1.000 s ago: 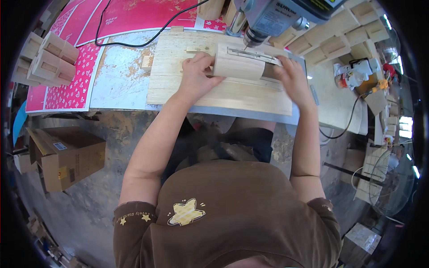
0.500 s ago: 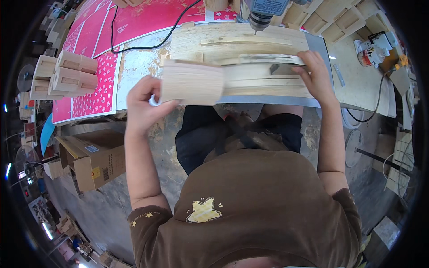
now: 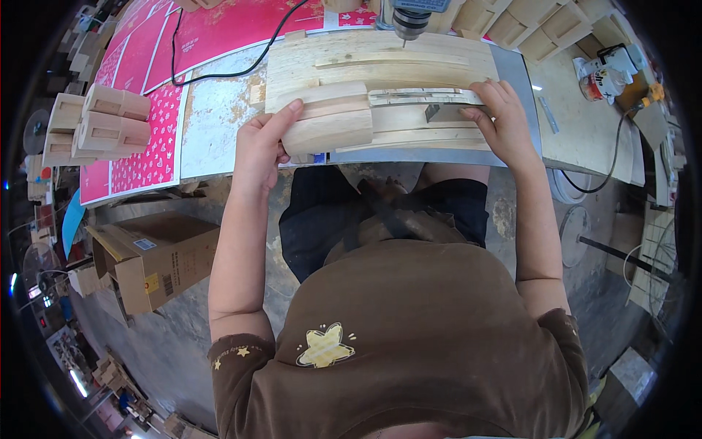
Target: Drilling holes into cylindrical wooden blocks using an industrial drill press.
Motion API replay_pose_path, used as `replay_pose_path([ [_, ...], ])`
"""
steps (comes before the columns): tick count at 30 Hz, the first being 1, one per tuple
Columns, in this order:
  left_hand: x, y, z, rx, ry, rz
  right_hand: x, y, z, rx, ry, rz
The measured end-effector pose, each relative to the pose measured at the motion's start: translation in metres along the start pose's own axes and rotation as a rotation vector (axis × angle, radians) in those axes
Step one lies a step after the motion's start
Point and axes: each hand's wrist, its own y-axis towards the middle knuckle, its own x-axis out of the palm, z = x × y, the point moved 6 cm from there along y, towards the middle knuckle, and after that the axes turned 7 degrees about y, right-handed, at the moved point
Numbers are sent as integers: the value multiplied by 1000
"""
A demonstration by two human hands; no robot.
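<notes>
My left hand (image 3: 268, 143) grips a pale wooden block (image 3: 333, 130) by its left end, thumb on top. The block has a rounded face and a lengthwise groove. My right hand (image 3: 503, 121) pinches the right end of a long, shiny strip (image 3: 420, 96), which looks like metal. A small dark tab (image 3: 433, 112) shows beneath the strip. The strip's left end meets the block's right end at the groove; whether it sits inside cannot be made out. Both are over a wooden board (image 3: 292, 69) with raised slats (image 3: 431, 137).
A drill chuck with a bit (image 3: 409, 25) hangs beyond the board. Stacked wooden blocks (image 3: 110, 128) stand at left, with more pieces (image 3: 530, 33) at back right. A black cable (image 3: 227, 77) crosses the table. A marker pen (image 3: 549, 115) and a white container (image 3: 603, 82) lie right.
My left hand has moved right and turned the wooden block, so its groove now shows. The block has come up to the strip's left end. My right hand still pinches the strip.
</notes>
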Motion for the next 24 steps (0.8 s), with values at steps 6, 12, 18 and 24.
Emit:
replay_pose_path([
  [6,20,9,-6,-34,-25,-69,-1,-2,2,12,-8,8],
  [12,70,7,-16,-38,-135,-278,0,0,1,18,-8,18],
  [18,78,7,-21,498,247,-159,-2,7,15,64,6,43],
  [24,88,15,-10,901,744,105,9,34,32,87,-19,88],
])
